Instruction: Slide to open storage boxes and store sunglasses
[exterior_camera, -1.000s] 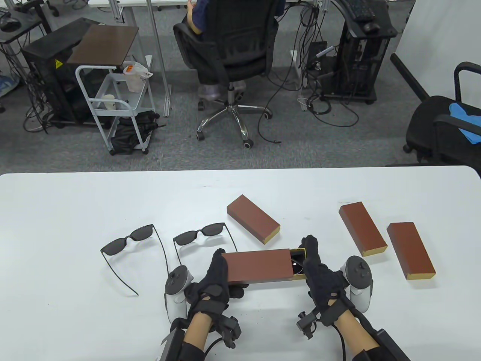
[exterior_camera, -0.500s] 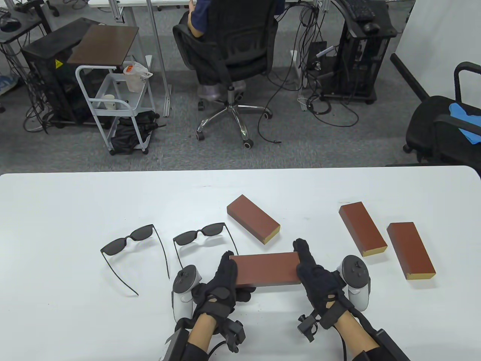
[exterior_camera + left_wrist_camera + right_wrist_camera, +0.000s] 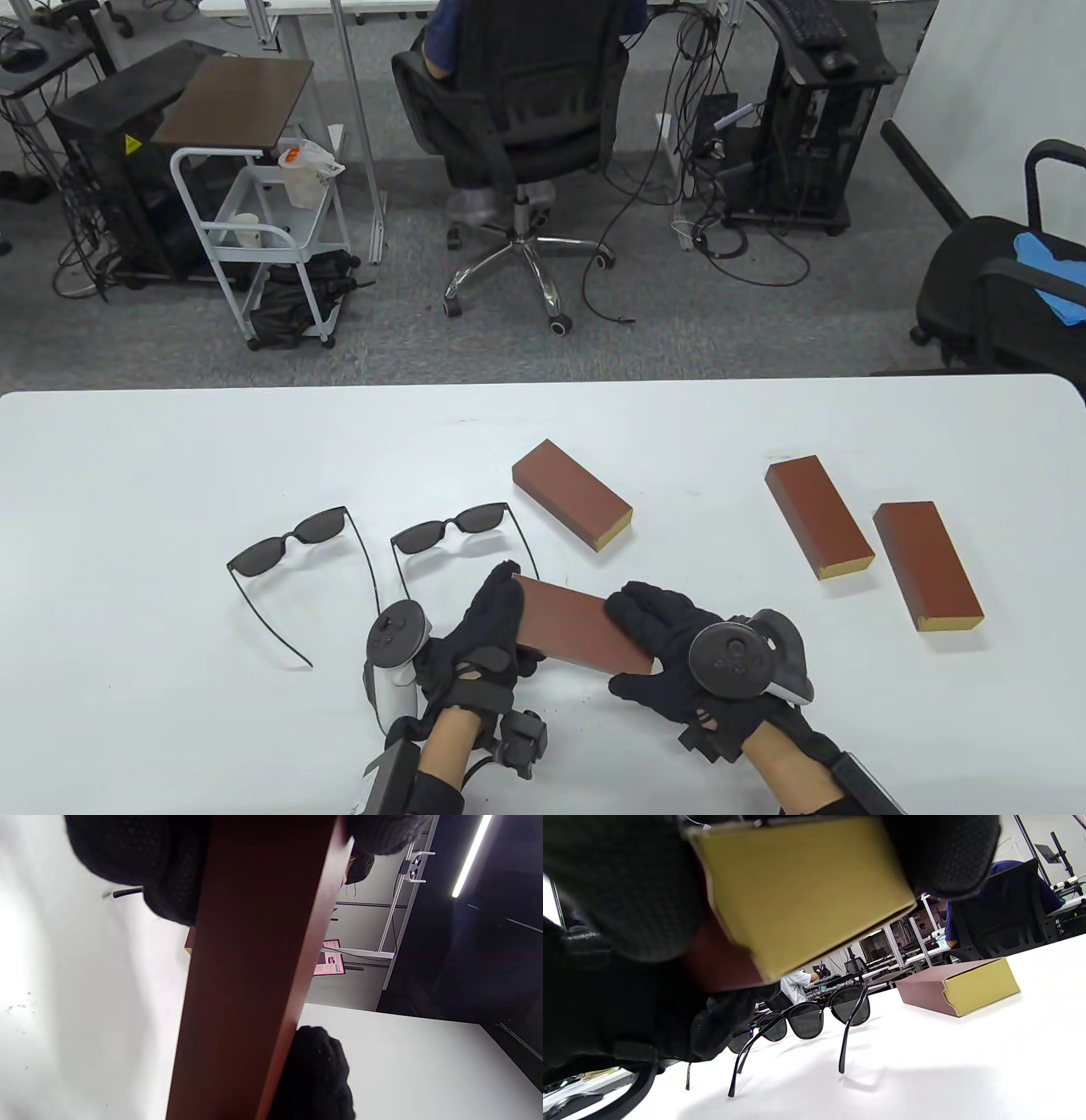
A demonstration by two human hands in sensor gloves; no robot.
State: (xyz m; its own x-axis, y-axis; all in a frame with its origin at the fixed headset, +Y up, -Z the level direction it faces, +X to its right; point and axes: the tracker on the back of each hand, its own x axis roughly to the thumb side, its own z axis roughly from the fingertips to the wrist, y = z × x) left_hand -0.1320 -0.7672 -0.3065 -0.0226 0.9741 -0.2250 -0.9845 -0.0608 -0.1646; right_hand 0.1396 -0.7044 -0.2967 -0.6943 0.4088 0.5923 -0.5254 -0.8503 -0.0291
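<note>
While both hands are gripping it, we are observing the held box (image 3: 581,630) lying near the front of the table (image 3: 127,475), between the two gloves. Its long axis is running from upper left to lower right in the table view. The left hand (image 3: 484,637) is clasping the upper-left end, its fingers curled round the sleeve. The right hand (image 3: 670,649) is wrapping the lower-right end, palm turned down, fingers over the top and thumb beneath. In the right wrist view the yellow drawer end is sitting flush within that grip.

Three more boxes are resting further back: one (image 3: 573,495) just beyond the held box, and a pair (image 3: 819,516) (image 3: 927,564) well apart to the right. We are judging the right hand nearer to that pair, should the held box be set down with them.

Two sunglasses (image 3: 293,552) (image 3: 458,543) are waiting open to the left, nearer the left hand, the closer pair just beside its fingers.

Against the earlier frames, the drawer that was standing out with a lens showing is now closed. The box, which was lying level across the view, is now angled, and the right hand has shifted from pressing its end to grasping over it.
</note>
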